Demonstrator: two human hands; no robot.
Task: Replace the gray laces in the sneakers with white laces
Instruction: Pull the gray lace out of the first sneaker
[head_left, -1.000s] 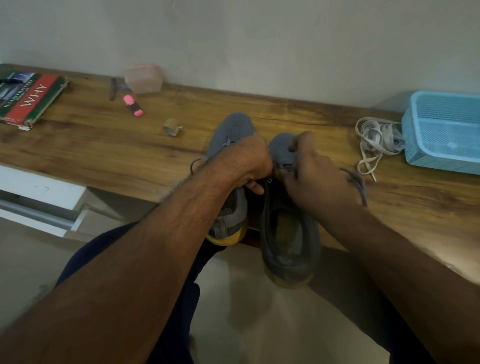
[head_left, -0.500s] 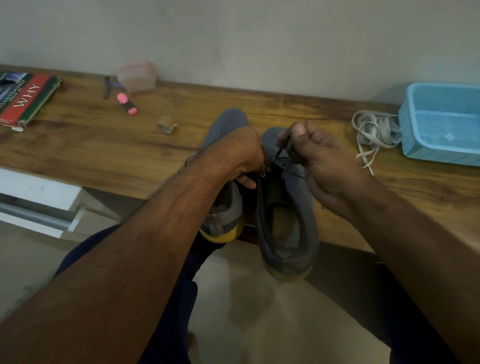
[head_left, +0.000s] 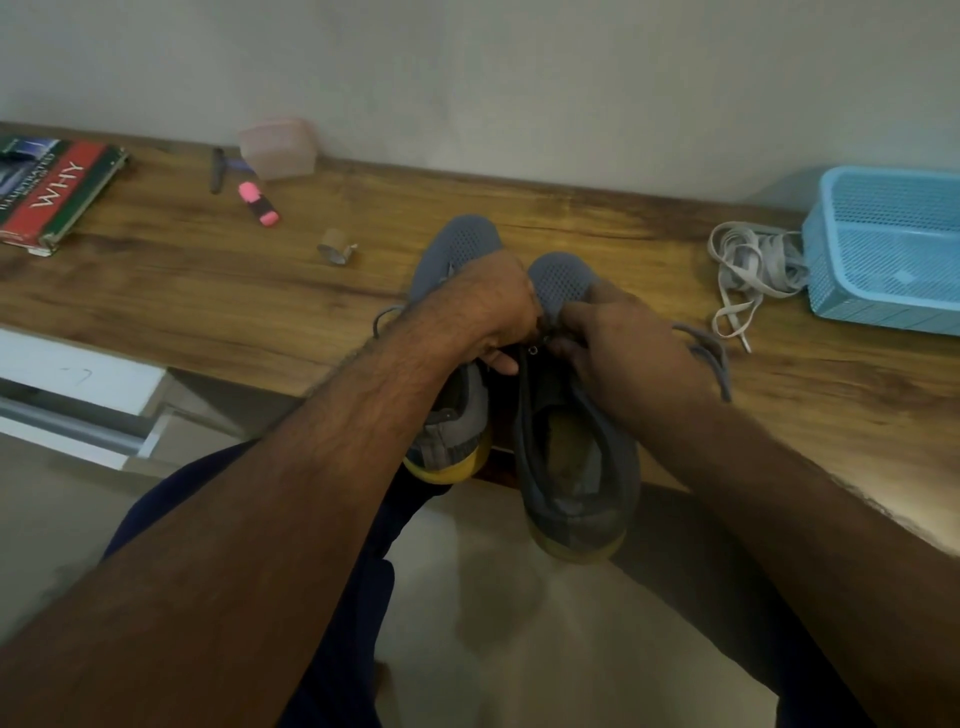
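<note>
Two gray sneakers with yellow soles lie toe-away at the desk's front edge, the left sneaker (head_left: 457, 249) and the right sneaker (head_left: 571, 457), whose heel hangs over the edge. My left hand (head_left: 488, 312) grips the right sneaker's upper at the eyelets. My right hand (head_left: 618, 343) pinches the gray lace (head_left: 711, 358) at the eyelets; the lace's loose end trails out to the right over the desk. A bundle of white laces (head_left: 753, 265) lies on the desk to the right.
A blue mesh basket (head_left: 893, 244) stands at the right next to the white laces. A book (head_left: 47, 192), a pink highlighter (head_left: 258, 203), a pen (head_left: 217, 170), a pink box (head_left: 280, 148) and a small roll (head_left: 335, 248) lie on the wooden desk (head_left: 208, 291) at the left.
My right hand, raised with the gray lace half a second ago, has dropped back to the eyelets. The lace end now lies out to the right. My left hand stays put.
</note>
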